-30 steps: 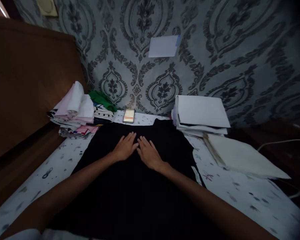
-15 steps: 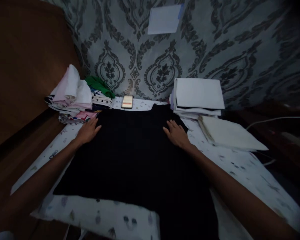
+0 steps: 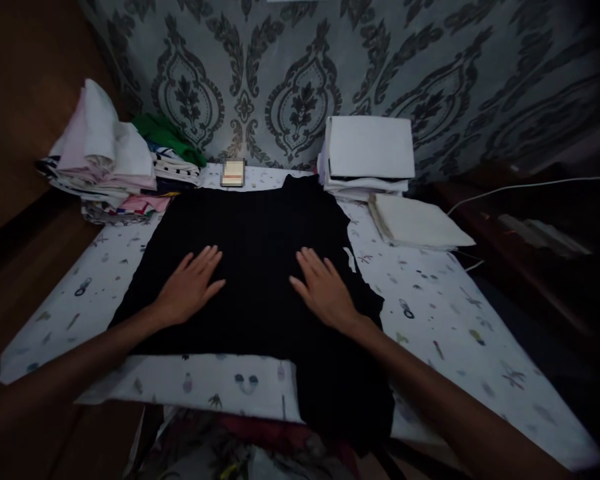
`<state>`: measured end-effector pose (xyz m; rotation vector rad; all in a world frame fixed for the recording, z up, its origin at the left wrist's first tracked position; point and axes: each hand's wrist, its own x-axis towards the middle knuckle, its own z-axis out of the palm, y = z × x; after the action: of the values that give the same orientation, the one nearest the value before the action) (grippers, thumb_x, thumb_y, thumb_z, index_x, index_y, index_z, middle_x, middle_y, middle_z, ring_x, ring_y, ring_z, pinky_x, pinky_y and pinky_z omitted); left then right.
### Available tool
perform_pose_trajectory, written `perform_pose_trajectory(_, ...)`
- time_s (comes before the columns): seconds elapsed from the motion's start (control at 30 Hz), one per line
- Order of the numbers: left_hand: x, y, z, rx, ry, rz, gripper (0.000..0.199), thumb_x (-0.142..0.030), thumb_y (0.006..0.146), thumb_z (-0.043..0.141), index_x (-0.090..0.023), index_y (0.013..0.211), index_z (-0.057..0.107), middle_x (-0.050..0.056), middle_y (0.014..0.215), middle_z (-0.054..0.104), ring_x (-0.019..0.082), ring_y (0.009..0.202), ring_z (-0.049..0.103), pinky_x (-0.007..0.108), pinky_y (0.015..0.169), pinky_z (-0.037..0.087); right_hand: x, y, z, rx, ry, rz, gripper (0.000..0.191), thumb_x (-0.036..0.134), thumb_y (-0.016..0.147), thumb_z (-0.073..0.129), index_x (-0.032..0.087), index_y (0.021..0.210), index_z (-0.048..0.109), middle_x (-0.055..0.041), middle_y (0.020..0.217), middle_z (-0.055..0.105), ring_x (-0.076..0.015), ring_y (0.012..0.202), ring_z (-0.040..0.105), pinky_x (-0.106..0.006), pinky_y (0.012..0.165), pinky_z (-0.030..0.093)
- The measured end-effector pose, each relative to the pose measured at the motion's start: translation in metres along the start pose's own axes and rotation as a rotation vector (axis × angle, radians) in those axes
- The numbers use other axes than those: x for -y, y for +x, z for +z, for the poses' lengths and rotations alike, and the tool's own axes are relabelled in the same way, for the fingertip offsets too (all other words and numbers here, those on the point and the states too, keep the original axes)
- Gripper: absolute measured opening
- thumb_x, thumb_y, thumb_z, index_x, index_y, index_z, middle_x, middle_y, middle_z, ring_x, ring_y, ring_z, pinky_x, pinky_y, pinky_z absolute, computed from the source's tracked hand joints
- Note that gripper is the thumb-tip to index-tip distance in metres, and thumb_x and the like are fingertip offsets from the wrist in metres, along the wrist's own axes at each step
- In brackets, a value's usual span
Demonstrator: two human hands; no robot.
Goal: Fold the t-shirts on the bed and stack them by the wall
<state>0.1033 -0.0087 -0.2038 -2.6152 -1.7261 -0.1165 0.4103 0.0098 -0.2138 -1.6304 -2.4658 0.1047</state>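
Observation:
A black T-shirt (image 3: pixel 255 293) lies spread sideways over the table, with one sleeve hanging past the front edge. On its left half my left hand (image 3: pixel 190 287) rests flat, fingers stretched out. My right hand (image 3: pixel 325 283) lies flat on the right half, its thumb pointing toward the left hand. Neither hand grips the fabric. A small white patch (image 3: pixel 350 259) shows at the shirt's right edge, beside a notch that looks like the neckline.
A patterned white cloth (image 3: pixel 430 313) covers the table. Folded clothes (image 3: pixel 105 167) are stacked at the back left. Folded white items (image 3: pixel 370 150) stand at the back right, beside a cream folded cloth (image 3: pixel 420 223). A small lit box-like object (image 3: pixel 233 173) sits by the wall.
Both hands have slid back toward me and closer together over the shirt. The shirt's right edge is now uncovered. The camera has tilted down.

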Motion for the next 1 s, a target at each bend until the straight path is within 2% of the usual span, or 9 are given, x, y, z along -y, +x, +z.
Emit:
perform_pose_trajectory(0.1,0.039,-0.022,-0.003,-0.018,0.054,-0.07,0.067,-0.054,0.101,0.019,-0.016,0.155,0.029,0.012,0.161,0.033,0.024,0.15,0.026,0.047,0.121,0.025,-0.045,-0.023,-0.005,-0.039,-0.067,0.114,0.066,0.052,0.102,0.023,0.013,0.155,0.031,-0.0147,0.16,0.035,-0.0279,0.149,0.028,-0.052,0.12,0.026)
perform_pose_trajectory(0.17,0.057,-0.036,-0.004,-0.026,0.08,-0.086,0.069,-0.054,0.1,0.017,-0.014,0.155,0.028,0.013,0.161,0.033,0.025,0.15,0.027,0.048,0.12,0.026,-0.061,-0.036,-0.008,-0.042,-0.093,0.136,0.066,0.051,0.102,0.023,0.014,0.155,0.03,-0.0143,0.159,0.035,-0.0273,0.149,0.028,-0.051,0.119,0.027)
perform_pose_trajectory(0.33,0.076,-0.059,-0.009,-0.024,0.112,-0.075,0.069,-0.053,0.099,0.018,-0.013,0.156,0.027,0.014,0.16,0.034,0.027,0.15,0.028,0.051,0.119,0.028,-0.061,-0.047,-0.015,-0.04,-0.108,0.158,0.062,0.047,0.102,0.024,0.015,0.155,0.03,-0.0142,0.159,0.035,-0.0291,0.149,0.027,-0.055,0.119,0.026)
perform_pose_trajectory(0.47,0.048,-0.045,-0.023,-0.001,0.093,0.016,0.069,-0.053,0.1,0.02,-0.013,0.155,0.028,0.015,0.161,0.031,0.029,0.151,0.024,0.053,0.119,0.025,-0.018,-0.04,-0.028,-0.046,-0.062,0.072,0.059,0.043,0.103,0.027,0.012,0.152,0.037,-0.0164,0.16,0.033,-0.0307,0.151,0.021,-0.058,0.121,0.017)
perform_pose_trajectory(0.6,-0.019,-0.016,-0.025,0.078,-0.053,0.264,0.061,-0.049,0.103,0.022,-0.019,0.156,0.025,0.009,0.165,0.023,0.022,0.153,0.016,0.045,0.123,0.02,0.045,-0.037,-0.03,0.066,0.108,-0.172,0.06,0.042,0.102,0.032,0.01,0.152,0.037,-0.0156,0.161,0.03,-0.027,0.152,0.021,-0.05,0.122,0.02)
perform_pose_trajectory(0.7,-0.056,-0.008,-0.017,0.113,-0.136,0.364,0.06,-0.046,0.104,0.026,-0.022,0.158,0.019,0.008,0.165,0.024,0.02,0.153,0.016,0.044,0.124,0.018,0.07,-0.052,-0.023,0.088,0.167,-0.22,0.059,0.039,0.101,0.038,0.01,0.152,0.037,-0.017,0.159,0.034,-0.0273,0.151,0.024,-0.052,0.122,0.023)
perform_pose_trajectory(0.77,-0.063,-0.011,-0.011,0.111,-0.139,0.405,0.061,-0.047,0.103,0.03,-0.023,0.158,0.017,0.008,0.163,0.027,0.02,0.152,0.019,0.045,0.124,0.016,0.069,-0.069,-0.02,0.063,0.144,-0.223,0.058,0.038,0.1,0.041,0.011,0.152,0.038,-0.0165,0.157,0.037,-0.0274,0.15,0.027,-0.053,0.122,0.024)
perform_pose_trajectory(0.87,-0.054,-0.024,-0.006,0.08,-0.115,0.44,0.062,-0.045,0.102,0.039,-0.029,0.158,0.018,0.007,0.163,0.026,0.022,0.152,0.021,0.048,0.123,0.018,0.051,-0.099,-0.021,-0.003,0.089,-0.271,0.061,0.044,0.098,0.048,0.02,0.153,0.037,-0.0117,0.156,0.039,-0.028,0.147,0.034,-0.053,0.118,0.033)
perform_pose_trajectory(1.0,-0.039,-0.045,-0.009,0.085,-0.108,0.433,0.066,-0.043,0.099,0.049,-0.038,0.157,0.018,0.004,0.164,0.024,0.026,0.151,0.024,0.054,0.121,0.023,0.025,-0.136,-0.024,-0.085,-0.002,-0.322,0.067,0.046,0.097,0.049,0.035,0.158,0.023,-0.0044,0.157,0.038,-0.0268,0.142,0.043,-0.049,0.11,0.045)
